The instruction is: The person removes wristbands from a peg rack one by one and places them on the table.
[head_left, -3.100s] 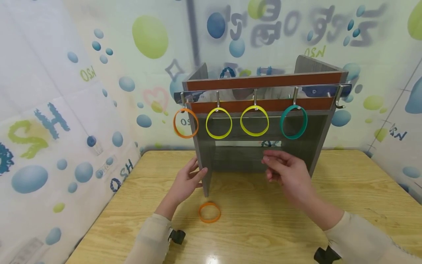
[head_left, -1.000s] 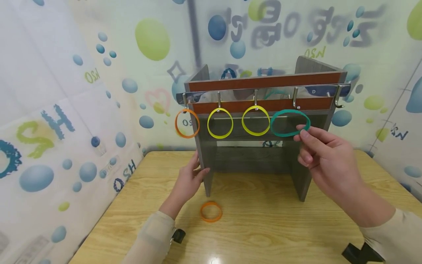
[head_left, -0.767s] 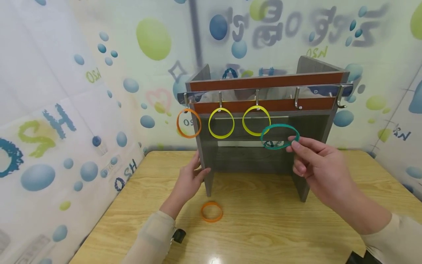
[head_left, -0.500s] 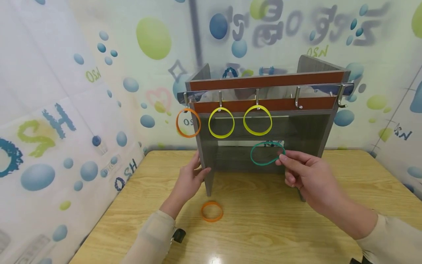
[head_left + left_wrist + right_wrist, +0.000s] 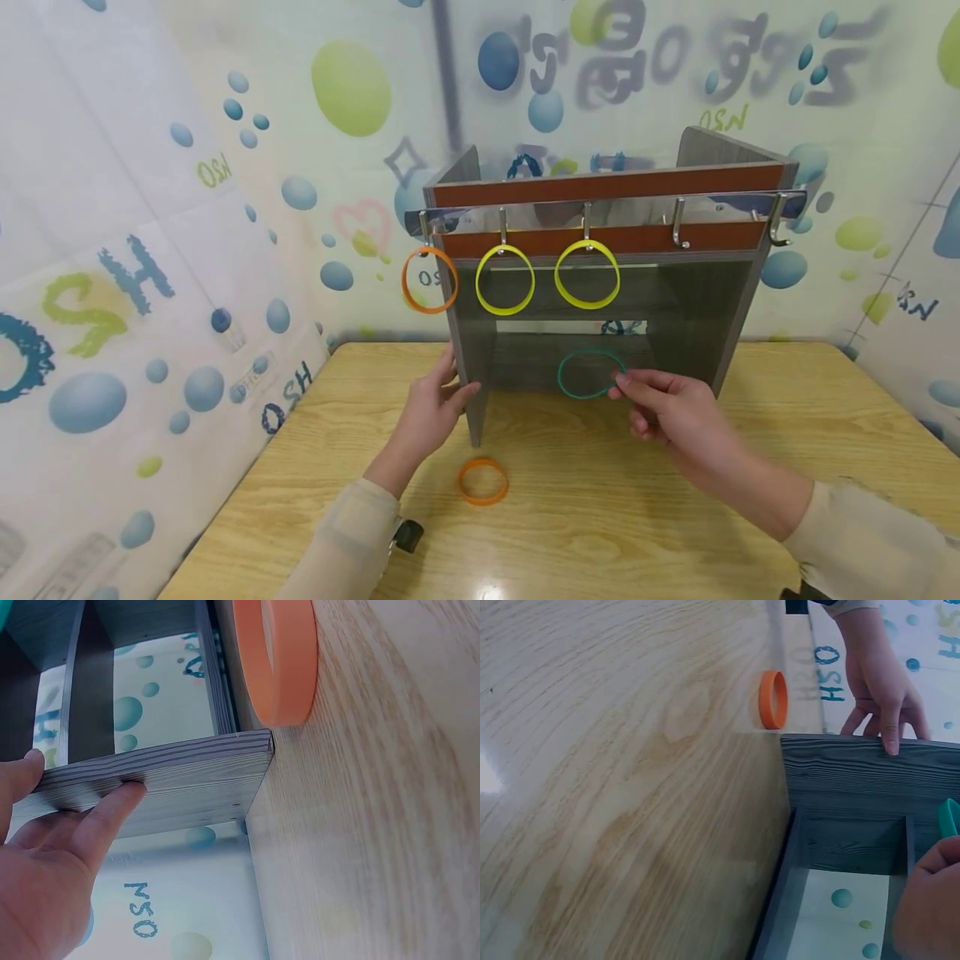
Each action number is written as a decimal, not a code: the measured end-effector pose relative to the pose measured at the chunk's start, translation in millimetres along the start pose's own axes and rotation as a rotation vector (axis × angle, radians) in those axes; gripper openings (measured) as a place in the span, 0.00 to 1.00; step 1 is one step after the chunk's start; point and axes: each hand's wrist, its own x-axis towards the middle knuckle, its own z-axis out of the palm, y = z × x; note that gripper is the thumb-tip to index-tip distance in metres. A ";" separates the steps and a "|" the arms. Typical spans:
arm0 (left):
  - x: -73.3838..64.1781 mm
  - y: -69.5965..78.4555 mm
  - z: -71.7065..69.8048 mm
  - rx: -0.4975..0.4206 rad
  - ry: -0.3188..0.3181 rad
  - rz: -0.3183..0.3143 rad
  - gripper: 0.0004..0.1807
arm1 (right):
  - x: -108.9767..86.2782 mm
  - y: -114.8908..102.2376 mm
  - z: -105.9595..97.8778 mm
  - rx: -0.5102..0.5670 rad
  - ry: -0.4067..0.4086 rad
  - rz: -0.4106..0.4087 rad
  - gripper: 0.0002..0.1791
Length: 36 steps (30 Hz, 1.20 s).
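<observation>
My right hand pinches a thin teal ring at its right edge, low in front of the grey wooden stand. Against the stand's left side panel is my left hand, its thumb at the front edge and its fingers along the outer face. Higher up, a metal rail with hooks runs across the stand. An orange ring hangs from the leftmost hook, and two yellow rings hang from the hooks beside it. The fourth hook and the rightmost hook bear no ring.
Another orange ring lies on the wooden table, in front of the stand's left panel. It shows close to the panel's lower corner in the left wrist view. Patterned cloth walls stand behind and to the sides.
My right hand has taken the teal ring off the fourth hook and brought it down and to the left. My left hand stays on the side panel.
</observation>
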 end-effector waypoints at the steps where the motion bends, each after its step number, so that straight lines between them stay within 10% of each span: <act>1: 0.0 0.1 0.0 -0.001 -0.002 -0.003 0.44 | 0.7 1.9 1.0 -0.012 0.000 0.003 0.28; 36: -1.9 -0.8 0.2 -0.002 -0.004 0.029 0.44 | 1.5 76.1 34.5 -0.203 -0.096 0.134 0.21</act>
